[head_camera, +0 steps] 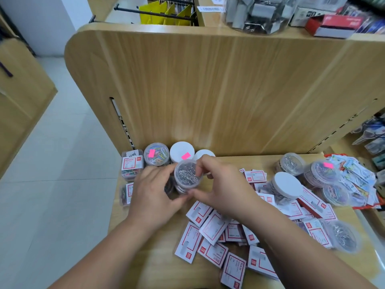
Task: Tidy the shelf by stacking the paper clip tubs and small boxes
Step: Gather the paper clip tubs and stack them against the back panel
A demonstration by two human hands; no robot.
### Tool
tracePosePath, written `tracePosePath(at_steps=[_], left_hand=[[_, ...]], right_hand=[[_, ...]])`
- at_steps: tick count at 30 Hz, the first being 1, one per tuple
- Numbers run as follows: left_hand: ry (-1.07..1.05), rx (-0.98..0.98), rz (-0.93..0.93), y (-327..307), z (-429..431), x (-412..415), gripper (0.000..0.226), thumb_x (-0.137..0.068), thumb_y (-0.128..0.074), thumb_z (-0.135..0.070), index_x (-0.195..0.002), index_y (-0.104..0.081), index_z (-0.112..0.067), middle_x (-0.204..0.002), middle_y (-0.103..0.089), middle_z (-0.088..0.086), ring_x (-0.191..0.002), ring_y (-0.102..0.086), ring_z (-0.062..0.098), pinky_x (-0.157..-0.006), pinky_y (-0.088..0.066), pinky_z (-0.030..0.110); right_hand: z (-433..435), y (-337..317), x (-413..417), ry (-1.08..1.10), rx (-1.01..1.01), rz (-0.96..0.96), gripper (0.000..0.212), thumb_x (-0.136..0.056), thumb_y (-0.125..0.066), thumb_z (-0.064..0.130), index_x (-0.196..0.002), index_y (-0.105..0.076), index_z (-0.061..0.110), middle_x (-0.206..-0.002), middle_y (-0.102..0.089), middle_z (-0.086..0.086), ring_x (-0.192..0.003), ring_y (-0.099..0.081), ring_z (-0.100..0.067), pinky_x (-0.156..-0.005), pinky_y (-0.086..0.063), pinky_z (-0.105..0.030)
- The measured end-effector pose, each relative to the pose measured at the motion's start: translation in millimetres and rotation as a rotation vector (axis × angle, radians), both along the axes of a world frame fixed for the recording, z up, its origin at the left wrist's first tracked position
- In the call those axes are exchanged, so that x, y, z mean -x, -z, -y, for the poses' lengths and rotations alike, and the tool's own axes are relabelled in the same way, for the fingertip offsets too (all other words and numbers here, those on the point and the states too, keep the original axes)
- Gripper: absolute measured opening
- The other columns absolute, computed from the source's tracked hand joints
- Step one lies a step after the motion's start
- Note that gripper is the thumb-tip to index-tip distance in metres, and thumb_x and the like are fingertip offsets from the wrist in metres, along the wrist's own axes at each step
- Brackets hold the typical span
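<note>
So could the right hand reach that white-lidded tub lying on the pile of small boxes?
Probably, but not at once: the right hand and left hand both hold the clear tub of silver clips. The white-lidded tub lies just to its right atop the small boxes, with nothing covering it.

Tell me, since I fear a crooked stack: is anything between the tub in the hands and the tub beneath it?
Nothing visible. The left hand and right hand hold the clear tub directly over the lower tub. Only their fingertips sit near the clear tub's bottom edge.
</note>
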State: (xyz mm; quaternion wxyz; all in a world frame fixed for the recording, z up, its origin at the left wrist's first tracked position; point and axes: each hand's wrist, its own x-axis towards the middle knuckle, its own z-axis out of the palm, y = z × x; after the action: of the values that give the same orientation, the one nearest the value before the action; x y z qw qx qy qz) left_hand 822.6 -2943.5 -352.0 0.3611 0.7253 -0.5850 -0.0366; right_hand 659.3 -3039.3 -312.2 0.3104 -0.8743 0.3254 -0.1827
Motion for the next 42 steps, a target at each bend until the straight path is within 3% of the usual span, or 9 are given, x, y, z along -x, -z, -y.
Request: tracePosePath(at_steps=[8, 10, 14, 19, 26, 31, 36, 40, 42], left_hand=[[-0.069, -0.003, -0.062, -1.9, 2.7, 5.2, 0.056, -0.056, -0.07, -0.051, -0.105, -0.056, -0.028, -0.089, -0.047, -0.028, -0.092, -0.045, 0.008, -0.078, -0.039, 0.033], [-0.052, 0.004, -0.089, -4.9, 3.1, 6.3, 0.056, -0.056, -0.072, -0.052, -0.105, -0.055, -0.031, -0.092, -0.049, -0.033, -0.093, -0.049, 0.008, -0.08, -0.045, 0.036], [-0.024, 0.029, -0.125, -11.8, 3.8, 9.8, 0.063, -0.054, -0.084, -0.047, -0.11, -0.057, -0.032, -0.099, -0.06, -0.027, -0.101, -0.055, 0.011, -0.087, -0.048, 0.042], [-0.012, 0.073, -0.081, -18.6, 12.8, 17.8, 0.058, -0.055, -0.087, -0.046, -0.103, -0.06, -0.028, -0.095, -0.05, -0.033, -0.095, -0.054, 0.012, -0.081, -0.049, 0.046], [-0.04, 0.141, -0.104, -27.0, 15.5, 20.7, 0.047, -0.057, -0.08, -0.046, -0.096, -0.063, -0.025, -0.089, -0.051, -0.031, -0.087, -0.053, 0.013, -0.075, -0.05, 0.043], [-0.043, 0.134, -0.053, -23.6, 13.2, 14.6, 0.049, -0.054, -0.088, -0.036, -0.094, -0.065, -0.02, -0.085, -0.061, -0.016, -0.085, -0.052, 0.014, -0.073, -0.048, 0.04], [-0.042, 0.093, 0.019, -7.4, 4.5, 9.8, 0.046, -0.058, -0.083, -0.042, -0.096, -0.068, -0.019, -0.085, -0.063, -0.01, -0.086, -0.055, 0.018, -0.076, -0.048, 0.041], [-0.019, 0.029, 0.116, 2.0, 2.1, 7.7, 0.044, -0.058, -0.081, -0.043, -0.092, -0.068, -0.019, -0.082, -0.06, -0.013, -0.086, -0.052, 0.018, -0.078, -0.045, 0.042], [-0.038, 0.018, 0.127, 1.7, 1.6, 7.2, 0.044, -0.055, -0.084, -0.041, -0.09, -0.068, -0.021, -0.077, -0.049, -0.018, -0.084, -0.049, 0.016, -0.077, -0.044, 0.039]], right_hand=[[-0.6, -1.6, -3.7, 0.039, 0.019, -0.018, 0.047, -0.064, -0.081, 0.046, -0.089, -0.043, 0.033, -0.088, -0.059, 0.016, -0.084, -0.058, -0.008, -0.075, -0.051, -0.038], [1.1, -8.2, -1.2, 0.054, 0.025, 0.002, 0.045, -0.065, -0.082, 0.043, -0.087, -0.045, 0.03, -0.085, -0.059, 0.014, -0.079, -0.057, -0.005, -0.071, -0.051, -0.036], [21.8, -26.9, 19.7, 0.2, 0.079, 0.06, 0.043, -0.062, -0.082, 0.045, -0.079, -0.047, 0.024, -0.07, -0.056, 0.013, -0.065, -0.054, 0.0, -0.057, -0.043, -0.021], [63.4, -24.0, 36.7, 0.365, 0.188, -0.153, 0.044, -0.065, -0.082, 0.043, -0.068, -0.041, 0.027, -0.069, -0.053, 0.009, -0.07, -0.054, -0.018, -0.055, -0.033, -0.03], [60.9, -11.9, 23.0, 0.273, 0.142, -0.06, 0.041, -0.065, -0.084, 0.039, -0.067, -0.045, 0.026, -0.067, -0.05, 0.01, -0.065, -0.048, -0.012, -0.059, -0.038, -0.031], [59.5, -10.2, 13.7, 0.236, 0.163, -0.056, 0.041, -0.064, -0.083, 0.037, -0.067, -0.043, 0.028, -0.07, -0.05, 0.011, -0.068, -0.05, -0.015, -0.061, -0.041, -0.032], [59.5, -8.3, 20.2, 0.233, 0.182, -0.079, 0.039, -0.065, -0.083, 0.039, -0.068, -0.046, 0.027, -0.069, -0.048, 0.013, -0.066, -0.048, -0.009, -0.061, -0.038, -0.03], [52.8, -11.8, 19.7, 0.191, 0.186, -0.058, 0.039, -0.064, -0.083, 0.04, -0.069, -0.047, 0.026, -0.068, -0.047, 0.014, -0.066, -0.047, 0.001, -0.059, -0.035, -0.025], [48.1, -15.7, 18.7, 0.145, 0.176, -0.049, 0.041, -0.062, -0.084, 0.041, -0.069, -0.048, 0.025, -0.067, -0.047, 0.014, -0.066, -0.047, 0.002, -0.058, -0.034, -0.019]])
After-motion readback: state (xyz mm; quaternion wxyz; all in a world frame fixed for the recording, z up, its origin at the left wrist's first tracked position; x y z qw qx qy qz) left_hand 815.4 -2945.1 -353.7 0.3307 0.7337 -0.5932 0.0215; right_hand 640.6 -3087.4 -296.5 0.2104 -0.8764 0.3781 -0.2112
